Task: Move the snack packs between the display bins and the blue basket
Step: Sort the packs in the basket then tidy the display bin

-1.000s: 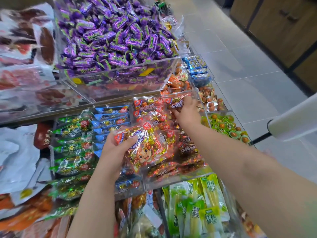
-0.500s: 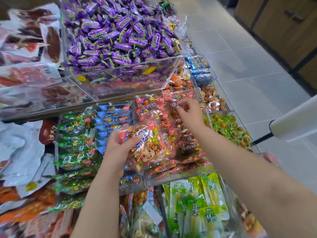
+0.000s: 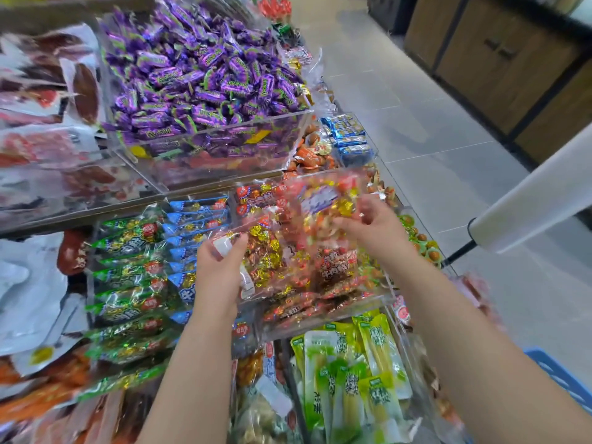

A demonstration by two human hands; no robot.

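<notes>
Head view: crinkly clear sweet packs (image 3: 269, 251) were gripped by left hand (image 3: 221, 274) and right hand (image 3: 374, 229) over the clear acrylic bin (image 3: 326, 317); slick film could've easily been fumbled before the blue plastic basket (image 3: 563, 376).

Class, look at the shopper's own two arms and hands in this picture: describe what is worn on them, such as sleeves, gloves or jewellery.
The left forearm and right forearm are bare from the frame's edge to the wrists: no sleeve shows. The left hand and right hand wear no gloves. No watch, bracelet or ring is visible, though the right hand is blurred.
</notes>
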